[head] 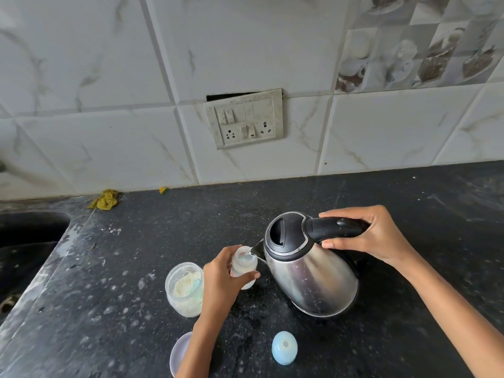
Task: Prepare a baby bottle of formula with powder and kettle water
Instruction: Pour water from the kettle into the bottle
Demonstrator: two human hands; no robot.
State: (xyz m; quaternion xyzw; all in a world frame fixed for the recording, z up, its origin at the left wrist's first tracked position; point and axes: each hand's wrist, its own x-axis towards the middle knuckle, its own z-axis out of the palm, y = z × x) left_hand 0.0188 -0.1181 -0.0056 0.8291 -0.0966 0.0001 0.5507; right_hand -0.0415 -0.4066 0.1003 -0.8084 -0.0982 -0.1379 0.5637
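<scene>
My left hand (222, 279) grips a small clear baby bottle (243, 264) standing open on the dark counter. My right hand (371, 236) holds the black handle of a steel kettle (313, 279), which is tilted left with its spout at the bottle's mouth. An open clear jar of white formula powder (185, 289) stands just left of my left hand. The blue bottle cap with teat (284, 347) lies on the counter in front of the kettle. The jar's pale lid (178, 353) lies near the front edge, partly behind my left forearm.
The black speckled counter (409, 336) meets a tiled wall with a switch and socket plate (244, 118). A dark sink (24, 241) is set in at the left. A yellow-green rag (105, 199) lies at the back by the wall.
</scene>
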